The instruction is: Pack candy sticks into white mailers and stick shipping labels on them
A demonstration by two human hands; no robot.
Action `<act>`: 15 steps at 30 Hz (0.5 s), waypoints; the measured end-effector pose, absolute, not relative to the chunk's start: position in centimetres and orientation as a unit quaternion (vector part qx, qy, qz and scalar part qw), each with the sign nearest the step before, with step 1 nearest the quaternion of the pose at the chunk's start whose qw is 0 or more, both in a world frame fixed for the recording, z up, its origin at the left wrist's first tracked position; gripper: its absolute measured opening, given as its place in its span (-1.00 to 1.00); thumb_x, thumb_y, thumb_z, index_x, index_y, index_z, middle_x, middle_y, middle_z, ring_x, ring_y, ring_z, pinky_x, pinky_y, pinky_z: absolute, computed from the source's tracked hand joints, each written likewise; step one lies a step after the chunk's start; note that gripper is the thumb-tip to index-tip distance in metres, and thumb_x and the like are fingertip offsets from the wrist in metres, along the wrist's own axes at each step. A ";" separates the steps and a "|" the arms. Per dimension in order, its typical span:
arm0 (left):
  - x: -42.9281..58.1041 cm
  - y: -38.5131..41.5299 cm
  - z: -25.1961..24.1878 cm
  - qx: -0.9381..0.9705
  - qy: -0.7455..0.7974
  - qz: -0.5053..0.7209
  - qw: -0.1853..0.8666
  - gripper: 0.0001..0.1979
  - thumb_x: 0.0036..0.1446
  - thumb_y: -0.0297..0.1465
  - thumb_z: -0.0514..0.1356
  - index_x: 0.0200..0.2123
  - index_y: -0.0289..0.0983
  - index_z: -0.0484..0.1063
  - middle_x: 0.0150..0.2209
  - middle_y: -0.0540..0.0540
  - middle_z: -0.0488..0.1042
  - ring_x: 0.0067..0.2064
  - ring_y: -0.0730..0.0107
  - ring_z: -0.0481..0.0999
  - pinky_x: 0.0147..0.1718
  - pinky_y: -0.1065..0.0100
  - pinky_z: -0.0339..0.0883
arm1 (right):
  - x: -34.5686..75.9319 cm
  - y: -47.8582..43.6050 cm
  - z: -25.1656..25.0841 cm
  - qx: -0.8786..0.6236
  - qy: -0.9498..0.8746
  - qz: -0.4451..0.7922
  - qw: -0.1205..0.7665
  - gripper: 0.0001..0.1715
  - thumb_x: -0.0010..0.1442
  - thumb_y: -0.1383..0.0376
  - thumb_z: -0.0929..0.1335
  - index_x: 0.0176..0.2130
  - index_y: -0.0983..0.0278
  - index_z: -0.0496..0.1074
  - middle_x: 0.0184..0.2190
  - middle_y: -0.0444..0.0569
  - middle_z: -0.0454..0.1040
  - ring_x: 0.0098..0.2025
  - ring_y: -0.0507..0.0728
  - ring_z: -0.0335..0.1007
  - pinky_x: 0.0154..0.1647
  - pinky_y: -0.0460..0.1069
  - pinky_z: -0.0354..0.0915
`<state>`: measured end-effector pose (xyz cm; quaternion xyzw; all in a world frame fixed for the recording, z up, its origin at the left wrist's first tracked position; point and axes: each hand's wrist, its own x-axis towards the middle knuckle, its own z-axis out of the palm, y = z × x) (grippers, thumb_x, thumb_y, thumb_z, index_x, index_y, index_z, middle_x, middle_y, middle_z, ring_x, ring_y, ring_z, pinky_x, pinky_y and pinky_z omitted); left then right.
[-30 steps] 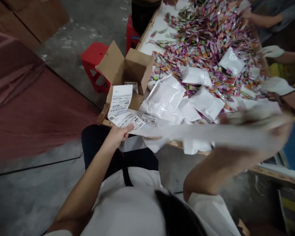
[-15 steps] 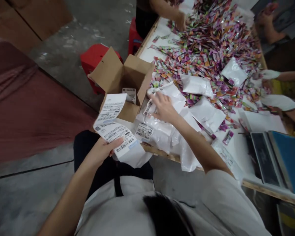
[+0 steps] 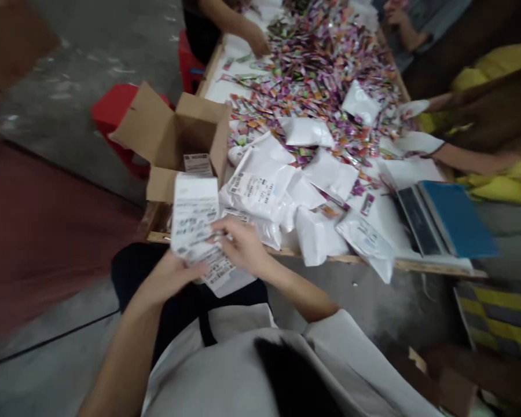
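Observation:
My left hand (image 3: 170,277) grips a strip of printed shipping labels (image 3: 194,202), its thumb lying across the front. The strip is bent, with barcodes and blurred text on it. My right hand (image 3: 244,242) is closed at the strip's right side, its fingers pinching the label edge. Just beyond it lies a stuffed white mailer bag (image 3: 263,174) with a label on its face. Other white bags are heaped under and beside it. The open cardboard box (image 3: 156,136) stands behind the strip, with a printed label sheet (image 3: 198,164) inside.
Small colourful packets (image 3: 325,63) are piled across the table. A blue flat item (image 3: 458,220) lies at the right edge. Red stools (image 3: 117,113) stand at the left. Co-workers' hands (image 3: 256,40) reach in from the far left and the right side.
My right hand has left the labelled mailer bag and come back to the label strip in my left hand. The view has shifted to the right.

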<state>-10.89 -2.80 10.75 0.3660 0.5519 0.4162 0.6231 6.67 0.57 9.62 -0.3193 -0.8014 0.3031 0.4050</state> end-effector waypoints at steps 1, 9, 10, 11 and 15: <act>-10.9 -2.6 10.6 0.309 0.554 0.449 0.629 -0.53 -0.33 -0.21 0.50 -0.28 -0.27 0.61 -0.19 -0.19 0.67 -0.05 -0.05 0.63 -0.08 0.17 0.54 | 6.7 -0.1 9.1 -0.292 -0.821 0.301 0.387 -0.72 0.37 0.38 0.17 -0.03 0.27 0.39 -0.18 -0.01 0.51 -0.12 0.06 0.46 -0.07 -0.04 0.41; -7.7 -1.5 10.5 0.118 0.569 0.539 0.610 -0.74 -0.17 -0.47 0.44 -0.32 -0.35 0.59 -0.41 -0.11 0.65 -0.43 0.21 0.63 -0.45 0.37 0.55 | 10.5 -5.0 10.9 -0.311 -0.839 0.087 0.438 -0.76 0.37 0.47 0.20 -0.23 0.24 0.38 -0.26 -0.01 0.49 -0.14 0.06 0.45 -0.13 -0.05 0.39; -7.3 -1.5 10.4 0.112 0.567 0.547 0.606 -0.76 -0.15 -0.48 0.44 -0.33 -0.36 0.59 -0.41 -0.10 0.65 -0.43 0.23 0.63 -0.44 0.38 0.55 | 10.8 -5.2 11.3 -0.319 -0.829 0.092 0.449 -0.79 0.36 0.47 0.21 -0.20 0.24 0.37 -0.24 0.00 0.49 -0.11 0.08 0.45 -0.09 -0.03 0.40; -7.0 -1.5 10.4 0.107 0.565 0.556 0.600 -0.78 -0.14 -0.48 0.43 -0.33 -0.36 0.59 -0.41 -0.10 0.65 -0.43 0.25 0.63 -0.44 0.41 0.55 | 11.1 -5.4 11.5 -0.333 -0.820 0.109 0.452 -0.84 0.35 0.44 0.23 -0.14 0.24 0.36 -0.21 0.03 0.49 -0.06 0.11 0.45 -0.05 0.00 0.41; -5.9 -1.8 10.6 0.102 0.568 0.589 0.565 -0.80 -0.12 -0.49 0.43 -0.33 -0.38 0.61 -0.38 -0.10 0.67 -0.45 0.32 0.62 -0.39 0.43 0.55 | 11.4 -5.2 10.8 -0.390 -0.782 0.217 0.434 -0.70 0.34 0.34 0.27 0.07 0.26 0.29 -0.10 0.08 0.50 -0.03 0.13 0.46 -0.03 0.04 0.44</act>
